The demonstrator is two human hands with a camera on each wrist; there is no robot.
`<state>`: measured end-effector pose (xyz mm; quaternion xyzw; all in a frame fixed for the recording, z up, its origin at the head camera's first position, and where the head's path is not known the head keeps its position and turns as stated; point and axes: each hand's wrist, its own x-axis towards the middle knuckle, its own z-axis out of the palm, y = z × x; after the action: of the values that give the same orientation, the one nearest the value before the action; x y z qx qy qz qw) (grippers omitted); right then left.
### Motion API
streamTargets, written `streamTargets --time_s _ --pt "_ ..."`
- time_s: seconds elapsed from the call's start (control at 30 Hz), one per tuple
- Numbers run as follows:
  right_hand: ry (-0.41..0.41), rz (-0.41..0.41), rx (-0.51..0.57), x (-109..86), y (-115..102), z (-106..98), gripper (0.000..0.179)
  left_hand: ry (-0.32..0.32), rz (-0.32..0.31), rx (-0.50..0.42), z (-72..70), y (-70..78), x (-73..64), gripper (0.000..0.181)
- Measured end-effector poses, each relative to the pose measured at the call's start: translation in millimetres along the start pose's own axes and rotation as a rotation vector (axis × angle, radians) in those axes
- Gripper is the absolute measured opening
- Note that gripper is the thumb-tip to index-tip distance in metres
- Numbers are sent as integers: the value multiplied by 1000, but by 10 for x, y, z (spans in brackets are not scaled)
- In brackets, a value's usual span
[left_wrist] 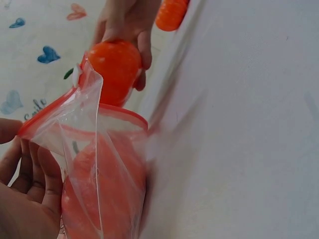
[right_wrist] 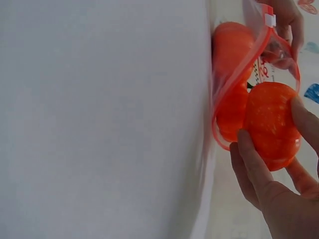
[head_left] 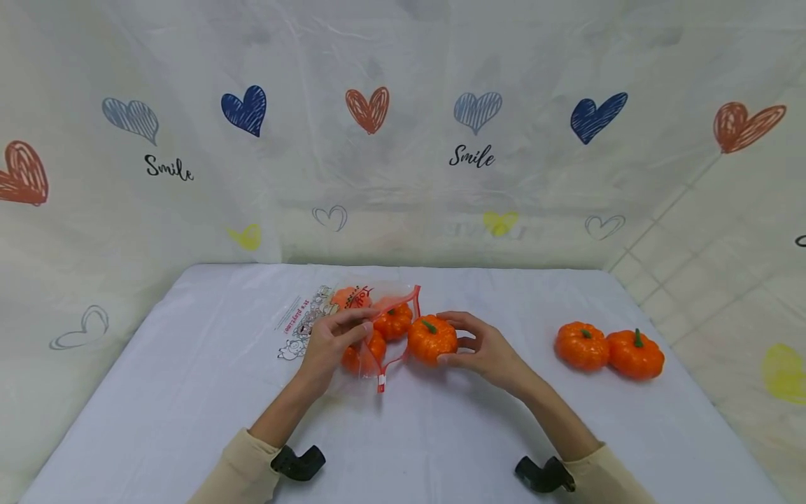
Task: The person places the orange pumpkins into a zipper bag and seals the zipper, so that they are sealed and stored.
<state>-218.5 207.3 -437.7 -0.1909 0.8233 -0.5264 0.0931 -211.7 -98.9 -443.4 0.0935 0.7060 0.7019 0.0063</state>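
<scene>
My left hand (head_left: pixel 330 343) pinches the red-trimmed upper edge of a clear zip bag (left_wrist: pixel 82 117), keeping its mouth spread toward the right. Several small orange pumpkins (head_left: pixel 394 322) lie inside the bag, partly blurred by the plastic. In my right hand (head_left: pixel 485 348) is another orange pumpkin (head_left: pixel 432 340) with a green stem, gripped between thumb and fingers. This pumpkin is right at the bag's opening, as the right wrist view (right_wrist: pixel 272 124) also shows. A white slider (right_wrist: pixel 270 20) sits at one end of the red zip.
Two more orange pumpkins (head_left: pixel 582 346) stand side by side at the right of the white-covered table (head_left: pixel 189 392). Behind the table hangs a pale sheet (head_left: pixel 409 175) printed with hearts. Black wrist mounts (head_left: pixel 299 463) are at both sleeves.
</scene>
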Motion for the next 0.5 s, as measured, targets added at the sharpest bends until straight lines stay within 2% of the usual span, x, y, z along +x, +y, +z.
streamTargets --time_s 0.5 --pt "-25 79 8 78 -91 184 66 -16 49 9 2 11 -13 31"
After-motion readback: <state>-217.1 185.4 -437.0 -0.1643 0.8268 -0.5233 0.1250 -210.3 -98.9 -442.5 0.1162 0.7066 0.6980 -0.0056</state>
